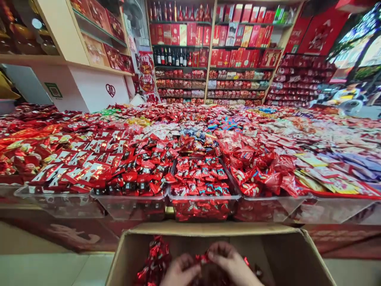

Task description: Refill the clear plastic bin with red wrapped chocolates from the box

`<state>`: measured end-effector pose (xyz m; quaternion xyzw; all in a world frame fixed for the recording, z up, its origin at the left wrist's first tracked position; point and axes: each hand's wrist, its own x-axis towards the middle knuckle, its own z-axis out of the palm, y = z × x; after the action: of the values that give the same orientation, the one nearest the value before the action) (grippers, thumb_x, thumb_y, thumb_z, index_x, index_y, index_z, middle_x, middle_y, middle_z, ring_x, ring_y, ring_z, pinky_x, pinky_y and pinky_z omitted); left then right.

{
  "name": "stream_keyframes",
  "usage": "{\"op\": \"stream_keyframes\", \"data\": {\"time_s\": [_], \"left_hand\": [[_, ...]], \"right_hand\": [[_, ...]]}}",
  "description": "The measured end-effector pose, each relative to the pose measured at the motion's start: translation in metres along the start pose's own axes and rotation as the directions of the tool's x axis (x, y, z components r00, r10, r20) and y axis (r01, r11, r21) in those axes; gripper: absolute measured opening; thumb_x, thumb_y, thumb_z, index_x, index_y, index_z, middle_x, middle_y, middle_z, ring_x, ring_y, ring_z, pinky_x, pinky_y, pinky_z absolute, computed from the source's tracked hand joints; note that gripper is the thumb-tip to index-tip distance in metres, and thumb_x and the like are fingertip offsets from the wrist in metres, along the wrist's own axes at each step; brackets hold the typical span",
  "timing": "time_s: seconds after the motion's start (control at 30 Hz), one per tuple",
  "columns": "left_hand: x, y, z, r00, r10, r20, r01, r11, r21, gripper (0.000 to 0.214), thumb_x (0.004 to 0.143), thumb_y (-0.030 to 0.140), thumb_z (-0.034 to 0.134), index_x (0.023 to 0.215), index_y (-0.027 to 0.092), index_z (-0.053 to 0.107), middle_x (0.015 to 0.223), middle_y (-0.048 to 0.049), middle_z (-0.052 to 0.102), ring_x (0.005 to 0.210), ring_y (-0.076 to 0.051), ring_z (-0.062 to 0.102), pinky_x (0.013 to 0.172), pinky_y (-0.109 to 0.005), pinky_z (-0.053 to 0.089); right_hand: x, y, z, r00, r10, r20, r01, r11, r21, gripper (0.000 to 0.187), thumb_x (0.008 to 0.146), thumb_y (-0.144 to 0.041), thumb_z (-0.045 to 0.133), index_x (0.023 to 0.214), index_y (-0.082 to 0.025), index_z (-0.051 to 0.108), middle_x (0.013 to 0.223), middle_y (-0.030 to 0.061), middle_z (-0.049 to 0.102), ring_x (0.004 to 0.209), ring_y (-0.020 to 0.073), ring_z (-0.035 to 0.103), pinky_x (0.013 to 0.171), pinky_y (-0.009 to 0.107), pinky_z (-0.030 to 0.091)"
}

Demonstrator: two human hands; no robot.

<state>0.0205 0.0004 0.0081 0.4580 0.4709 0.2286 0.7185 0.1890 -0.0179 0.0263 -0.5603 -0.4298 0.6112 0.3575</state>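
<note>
— Head view first: where could this slip?
— I'd judge the wrappers. The candies (155, 258) are in slick red foil, and both hands sit low in the box (300, 254). A loose handful could shed pieces when lifted, some back inside and some over the cardboard edge to the floor.
— Anything else?
— The bin (205, 197) straight ahead is heaped close to its rim, like its neighbours. A nudge could send pieces over.
— And the hands?
— The left hand (181, 272) is curled about halfway, with its fingers bent round a few candies. The right hand (230, 265) arches over the same clump, fingertips tucked down on it. The two hands nearly touch.
— How firm is the hold?
— I can't tell. The palms face down, and the frame cuts both hands off at the wrist.
— Where's the rest?
— Piled in the box's left part, just beside the left hand.
</note>
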Motion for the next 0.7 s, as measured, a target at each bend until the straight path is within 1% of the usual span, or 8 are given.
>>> {"op": "stream_keyframes", "data": {"time_s": [0.07,0.13,0.23,0.33,0.4,0.5,0.6,0.7], "left_hand": [[0.0,0.003,0.003,0.996,0.073,-0.041,-0.075,0.997,-0.033,0.023,0.062,0.035,0.059,0.06,0.016,0.048,0.054,0.0045,0.058,0.049,-0.008,0.048,0.05,-0.021,0.033],[-0.001,0.007,0.005,0.999,0.041,-0.015,-0.042,0.994,-0.101,0.021,0.062,0.034,0.06,0.062,0.016,0.048,0.056,0.0042,0.06,0.052,-0.008,0.05,0.05,-0.019,0.03],[-0.005,0.011,0.006,1.0,0.004,0.007,-0.002,0.976,-0.22,0.019,0.062,0.032,0.061,0.065,0.017,0.049,0.058,0.0046,0.06,0.055,-0.008,0.051,0.052,-0.019,0.031],[-0.009,0.012,0.006,0.999,-0.023,0.029,0.031,0.951,-0.308,0.018,0.063,0.03,0.061,0.069,0.018,0.048,0.058,0.0045,0.061,0.054,-0.008,0.052,0.052,-0.018,0.031],[-0.01,0.013,0.006,0.997,-0.033,0.067,0.055,0.93,-0.363,0.017,0.066,0.031,0.057,0.071,0.018,0.047,0.061,0.0031,0.061,0.053,-0.007,0.052,0.049,-0.018,0.029],[-0.011,0.016,0.006,0.989,-0.026,0.147,0.089,0.895,-0.438,0.021,0.074,0.039,0.044,0.081,0.019,0.047,0.066,-0.0008,0.061,0.054,-0.01,0.055,0.046,-0.018,0.029],[-0.011,0.019,0.007,0.989,-0.003,0.147,0.068,0.895,-0.441,0.025,0.075,0.038,0.043,0.091,0.019,0.048,0.068,-0.0019,0.06,0.057,-0.01,0.056,0.047,-0.019,0.031],[-0.01,0.018,0.007,0.996,0.035,0.083,-0.003,0.932,-0.362,0.023,0.069,0.029,0.055,0.089,0.019,0.051,0.072,0.0009,0.059,0.06,-0.009,0.056,0.051,-0.019,0.034]], "right_hand": [[-0.002,0.0,0.0,0.998,0.064,-0.028,-0.053,0.955,0.293,0.022,0.061,-0.036,0.06,0.068,-0.016,0.053,0.054,-0.0044,0.051,0.044,0.0057,0.043,0.042,0.018,0.03],[-0.004,-0.002,0.0,0.996,0.092,-0.008,-0.077,0.874,0.48,0.02,0.059,-0.031,0.064,0.066,-0.015,0.053,0.054,-0.0049,0.05,0.044,0.004,0.041,0.043,0.017,0.03],[-0.008,-0.005,0.003,0.99,0.13,0.049,-0.132,0.779,0.613,0.019,0.056,-0.025,0.066,0.066,-0.015,0.053,0.054,-0.005,0.05,0.045,0.0039,0.041,0.046,0.017,0.032],[-0.01,-0.005,0.005,0.985,0.156,0.073,-0.167,0.758,0.631,0.02,0.055,-0.026,0.067,0.067,-0.016,0.054,0.054,-0.0055,0.049,0.046,0.0045,0.041,0.048,0.018,0.033],[-0.011,-0.004,0.005,0.994,0.099,0.034,-0.101,0.825,0.556,0.019,0.058,-0.029,0.065,0.068,-0.017,0.054,0.054,-0.0052,0.049,0.047,0.0056,0.042,0.048,0.019,0.034],[-0.013,-0.006,0.004,0.992,-0.117,-0.055,0.126,0.971,0.201,0.015,0.063,-0.031,0.06,0.068,-0.017,0.057,0.059,-0.0016,0.053,0.055,0.01,0.047,0.054,0.022,0.037],[-0.015,-0.008,0.001,0.948,-0.317,-0.043,0.308,0.941,-0.14,0.011,0.067,-0.026,0.055,0.069,-0.017,0.06,0.073,0.003,0.056,0.073,0.0151,0.051,0.067,0.025,0.038],[-0.014,-0.007,-0.001,0.946,-0.317,-0.068,0.301,0.937,-0.178,0.012,0.07,-0.022,0.048,0.072,-0.017,0.058,0.081,0.0045,0.055,0.078,0.016,0.051,0.07,0.026,0.039]]}}
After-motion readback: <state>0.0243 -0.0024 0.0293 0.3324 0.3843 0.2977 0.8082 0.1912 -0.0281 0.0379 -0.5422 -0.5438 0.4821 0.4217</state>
